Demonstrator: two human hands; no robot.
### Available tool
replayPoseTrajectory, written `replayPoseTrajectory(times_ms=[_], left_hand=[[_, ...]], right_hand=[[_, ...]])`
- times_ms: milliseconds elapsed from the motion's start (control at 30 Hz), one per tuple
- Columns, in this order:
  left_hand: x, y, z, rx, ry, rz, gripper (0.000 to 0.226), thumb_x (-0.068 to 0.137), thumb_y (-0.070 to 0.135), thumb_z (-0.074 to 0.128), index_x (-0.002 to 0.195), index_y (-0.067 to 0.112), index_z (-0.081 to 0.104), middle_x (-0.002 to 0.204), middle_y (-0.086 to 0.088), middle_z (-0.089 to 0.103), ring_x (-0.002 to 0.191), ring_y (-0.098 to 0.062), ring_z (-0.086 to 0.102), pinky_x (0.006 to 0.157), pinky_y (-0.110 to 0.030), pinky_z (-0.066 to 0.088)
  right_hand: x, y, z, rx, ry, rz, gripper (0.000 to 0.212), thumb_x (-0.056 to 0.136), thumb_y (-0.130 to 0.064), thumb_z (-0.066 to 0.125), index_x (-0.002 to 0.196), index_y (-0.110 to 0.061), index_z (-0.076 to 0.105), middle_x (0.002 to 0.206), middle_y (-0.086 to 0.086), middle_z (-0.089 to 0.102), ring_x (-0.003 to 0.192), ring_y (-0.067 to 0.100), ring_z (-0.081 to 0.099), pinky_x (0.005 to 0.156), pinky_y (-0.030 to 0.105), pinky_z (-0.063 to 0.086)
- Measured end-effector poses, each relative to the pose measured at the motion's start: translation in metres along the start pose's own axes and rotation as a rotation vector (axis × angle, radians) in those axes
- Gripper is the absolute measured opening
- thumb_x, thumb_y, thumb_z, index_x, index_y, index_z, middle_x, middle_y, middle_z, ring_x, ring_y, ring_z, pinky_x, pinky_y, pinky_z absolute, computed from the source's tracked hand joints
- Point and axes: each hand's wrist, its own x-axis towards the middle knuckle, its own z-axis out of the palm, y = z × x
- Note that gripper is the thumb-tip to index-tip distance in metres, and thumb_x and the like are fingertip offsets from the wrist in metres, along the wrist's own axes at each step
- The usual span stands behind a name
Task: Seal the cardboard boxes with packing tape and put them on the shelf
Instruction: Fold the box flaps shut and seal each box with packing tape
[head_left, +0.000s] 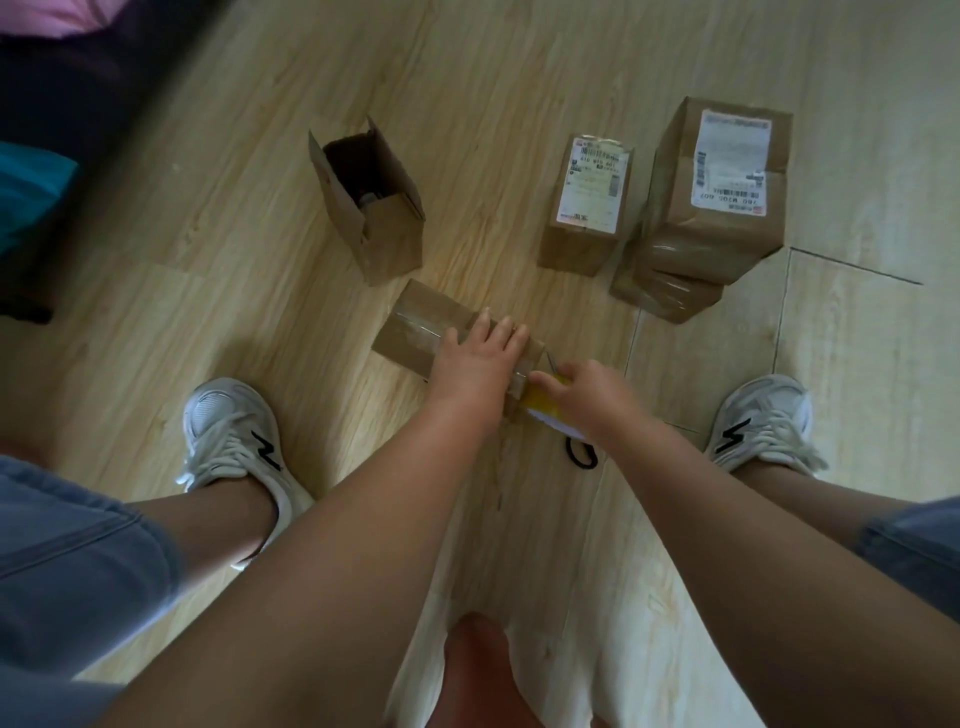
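Pale wood-grain flooring (249, 270) carries five brown cardboard boxes. My left hand (478, 356) presses flat, fingers (485, 321) straight, on the oblong glossy-taped box (421, 325). My right hand (589, 389) grips one yellow tape roll (543, 402) at that box's right end. Beyond that box: one open-topped box (384, 228), three sealed boxes (722, 218), two white-labelled.

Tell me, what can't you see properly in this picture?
Head view only:
The yellow object: mostly under the right hand, so I can't tell what it is.
The open box: the inside is too dark to show its contents.
The box labels: print too small and blurred.
The taped box: near end covered by the left hand.
The shelf: outside the frame.
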Motion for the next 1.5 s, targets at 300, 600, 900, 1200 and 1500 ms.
replayPoseTrajectory(times_ms=[300,600,900,1200,1500], left_hand=[[-0.027,-0.038,-0.007,-0.136,0.099,-0.053,0.096,0.091,0.007,0.063,0.158,0.018,-0.005,0.167,0.002,-0.004,0.154,-0.019,-0.004,0.109,-0.04,0.039],[-0.051,-0.075,0.0,-0.475,0.182,-0.042,0.113,0.072,0.019,0.081,0.159,0.015,0.009,0.165,-0.003,0.014,0.152,-0.019,0.012,0.119,-0.037,0.028],[-0.061,-0.077,-0.002,-0.733,0.23,-0.044,0.123,0.063,0.027,0.09,0.158,0.021,0.013,0.16,0.001,0.024,0.142,-0.02,0.033,0.111,-0.035,0.038],[-0.057,-0.072,0.006,-0.83,0.189,-0.061,0.123,0.06,0.018,0.091,0.158,0.022,0.016,0.159,0.004,0.027,0.142,-0.017,0.034,0.112,-0.033,0.039],[-0.052,-0.08,0.005,-0.955,0.208,-0.055,0.113,0.056,0.012,0.091,0.152,0.026,0.03,0.142,0.008,0.043,0.129,-0.012,0.044,0.1,-0.027,0.044]], right_hand=[[-0.024,-0.022,-0.03,0.138,-0.138,-0.109,0.049,0.075,-0.069,0.072,0.084,-0.02,0.069,0.077,-0.002,0.065,0.074,0.015,0.063,0.063,0.029,0.045],[-0.058,-0.048,-0.063,0.221,-0.152,-0.215,0.042,0.08,-0.06,0.073,0.074,-0.019,0.067,0.069,-0.004,0.058,0.063,0.01,0.055,0.056,0.023,0.037],[-0.049,-0.035,-0.083,-0.094,0.041,-0.249,0.061,0.078,-0.071,0.066,0.067,-0.011,0.062,0.058,-0.002,0.05,0.051,0.011,0.046,0.048,0.024,0.033],[-0.031,0.003,-0.088,0.089,-0.022,-0.202,0.053,0.083,-0.059,0.069,0.07,-0.009,0.059,0.068,0.002,0.046,0.061,0.014,0.042,0.058,0.031,0.03],[-0.005,0.005,-0.079,-0.218,0.172,-0.17,0.064,0.075,-0.08,0.059,0.095,-0.019,0.065,0.08,-0.004,0.059,0.074,0.012,0.055,0.061,0.029,0.041]])
